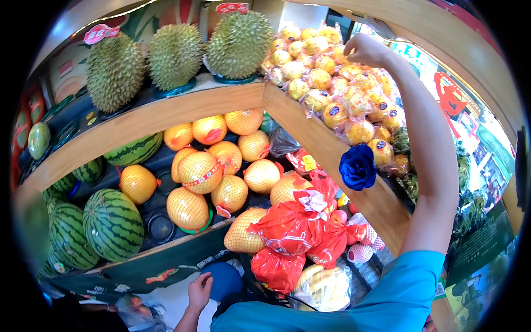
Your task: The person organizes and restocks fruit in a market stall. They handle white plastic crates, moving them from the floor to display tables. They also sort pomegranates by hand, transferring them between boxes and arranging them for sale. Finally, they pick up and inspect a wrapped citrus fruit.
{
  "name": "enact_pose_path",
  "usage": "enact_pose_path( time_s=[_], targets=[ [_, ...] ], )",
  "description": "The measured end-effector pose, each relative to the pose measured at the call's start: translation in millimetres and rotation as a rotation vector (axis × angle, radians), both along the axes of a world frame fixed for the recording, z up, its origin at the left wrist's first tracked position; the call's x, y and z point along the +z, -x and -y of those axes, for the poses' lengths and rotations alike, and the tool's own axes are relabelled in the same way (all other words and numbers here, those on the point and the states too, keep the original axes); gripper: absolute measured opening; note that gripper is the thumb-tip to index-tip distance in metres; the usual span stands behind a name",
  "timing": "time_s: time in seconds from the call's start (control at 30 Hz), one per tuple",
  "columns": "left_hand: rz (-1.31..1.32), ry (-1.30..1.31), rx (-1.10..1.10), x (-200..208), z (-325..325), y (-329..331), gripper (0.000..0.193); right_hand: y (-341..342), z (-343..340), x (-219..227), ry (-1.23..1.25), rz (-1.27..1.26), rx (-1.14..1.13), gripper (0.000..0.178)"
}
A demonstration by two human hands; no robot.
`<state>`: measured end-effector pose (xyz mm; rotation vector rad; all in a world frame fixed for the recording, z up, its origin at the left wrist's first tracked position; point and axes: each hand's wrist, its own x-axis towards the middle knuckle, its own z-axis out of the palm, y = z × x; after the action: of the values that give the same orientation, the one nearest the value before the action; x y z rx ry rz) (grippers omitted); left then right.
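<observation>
My right arm, in a teal sleeve, reaches across the right-hand shelf. At its far end my right hand (366, 51) is closed, fingertips bent down at the edge of the yellow fruits wrapped in clear plastic (321, 78). Whether anything is pinched there is hidden. My left hand (200, 291) hangs low in front of the stand, fingers loosely bent and apart, with nothing in it. Beyond it lie netted pomelos (202, 171). Red plastic bags (285, 232), knotted at the top, sit right of the pomelos. A dark blue artificial rose (357, 167) shows against the shelf's wooden edge.
Three durians (114, 72) stand on the upper left shelf. Striped watermelons (113, 224) lie below at left. A wooden rail (310, 130) divides the shelves. Bananas in clear plastic (323, 288) sit low, beside foam-netted fruit (360, 253). A bag of fruit (138, 310) shows at lower left.
</observation>
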<state>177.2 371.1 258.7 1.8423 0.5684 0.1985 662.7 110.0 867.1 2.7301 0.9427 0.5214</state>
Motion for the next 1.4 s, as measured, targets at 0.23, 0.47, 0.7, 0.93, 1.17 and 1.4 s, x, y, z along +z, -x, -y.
enact_pose_path(
  time_s=[0.23, 0.47, 0.7, 0.93, 1.17, 1.4],
  targets=[
    [0.052, 0.042, -0.078, 5, -22, -41, 0.025, 89, -6, -14, 0.065, -0.33, -0.292, 0.047],
    [0.121, -0.007, -0.205, 29, -22, -69, 0.025, 92, 17, -49, 0.045, -0.221, -0.046, 0.067],
    [0.315, -0.036, -0.365, 77, 3, -122, 0.025, 99, 22, -69, -0.165, -0.091, 0.083, 0.069],
    [0.616, -0.145, -0.478, 162, 14, -177, 0.029, 114, 1, -58, -0.525, -0.337, 0.274, 0.083],
    [0.811, 0.944, -0.584, 286, 46, -246, 0.063, 177, -73, -125, -0.272, -0.338, 0.533, 0.089],
    [0.817, 1.008, -0.436, 280, 50, -248, 0.068, 149, -32, -85, -0.233, -0.629, 0.292, 0.061]
  ],
)
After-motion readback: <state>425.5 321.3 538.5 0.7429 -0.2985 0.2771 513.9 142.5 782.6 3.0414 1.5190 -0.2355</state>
